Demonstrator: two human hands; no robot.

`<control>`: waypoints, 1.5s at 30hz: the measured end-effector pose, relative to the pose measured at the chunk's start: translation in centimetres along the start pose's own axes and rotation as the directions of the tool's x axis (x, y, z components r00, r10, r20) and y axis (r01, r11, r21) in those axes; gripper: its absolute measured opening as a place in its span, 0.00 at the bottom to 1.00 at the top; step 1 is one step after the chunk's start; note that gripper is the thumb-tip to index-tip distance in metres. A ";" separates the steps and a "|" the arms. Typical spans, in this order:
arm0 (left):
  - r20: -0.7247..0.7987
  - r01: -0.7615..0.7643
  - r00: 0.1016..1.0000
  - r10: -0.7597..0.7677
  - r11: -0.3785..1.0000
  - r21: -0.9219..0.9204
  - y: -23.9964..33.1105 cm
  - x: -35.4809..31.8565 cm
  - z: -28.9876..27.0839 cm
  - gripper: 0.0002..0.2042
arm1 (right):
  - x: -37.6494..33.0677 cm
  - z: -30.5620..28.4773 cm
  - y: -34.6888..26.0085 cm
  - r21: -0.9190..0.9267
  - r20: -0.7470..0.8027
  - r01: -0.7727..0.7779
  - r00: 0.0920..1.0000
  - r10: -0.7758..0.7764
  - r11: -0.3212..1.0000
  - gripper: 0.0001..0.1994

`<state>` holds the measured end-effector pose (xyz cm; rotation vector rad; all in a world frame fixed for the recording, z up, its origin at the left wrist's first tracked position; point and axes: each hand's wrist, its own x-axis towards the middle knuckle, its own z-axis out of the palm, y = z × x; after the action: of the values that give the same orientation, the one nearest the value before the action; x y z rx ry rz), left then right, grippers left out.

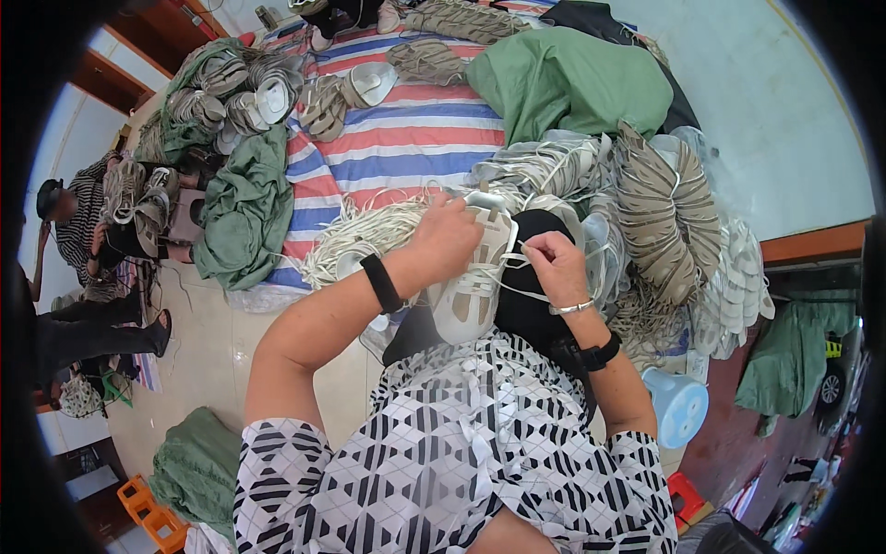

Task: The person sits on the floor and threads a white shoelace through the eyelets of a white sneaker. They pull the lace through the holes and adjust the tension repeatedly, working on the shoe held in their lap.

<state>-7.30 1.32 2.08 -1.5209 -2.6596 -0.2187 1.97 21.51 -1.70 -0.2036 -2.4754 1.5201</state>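
The left hand [449, 233] is closed over the upper end of a pale grey shoe upper [471, 277], which runs down from under its palm toward the lap and rests against a black cloth [535, 305]. Just to the right of the shoe upper, the right hand [556, 266] pinches a thin white lace [519, 294] that leads back to it. Behind both hands lies a pile of white laces [360, 235] on a striped blanket [415, 138].

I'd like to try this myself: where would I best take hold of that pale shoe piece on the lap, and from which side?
Probably grip the pale shoe piece at its upper end, from the left, as the left hand does. It lies lengthwise toward the body, so holding the top seems to steady it and leaves the right edge free, where the right hand pinches the thin white lace.
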 end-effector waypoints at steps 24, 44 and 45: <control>0.247 0.297 0.954 -0.167 0.611 -0.734 -3.6 1.9 -0.9 0.10 | 1.5 -2.2 0.6 0.258 0.160 -0.129 0.983 0.090 0.958 0.04; 0.319 -0.504 0.858 0.403 0.784 0.363 3.1 2.8 0.0 0.03 | 1.6 -2.2 0.7 0.079 0.265 -0.193 0.950 0.166 0.978 0.03; 0.356 -0.526 0.844 0.400 0.746 0.408 3.6 2.8 -0.1 0.03 | 1.7 -2.3 0.8 0.067 0.269 -0.193 0.948 0.168 0.979 0.02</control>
<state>-5.58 5.51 2.82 -2.0316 -2.1078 0.6742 0.92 24.26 -1.25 -0.2328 -2.6403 1.8406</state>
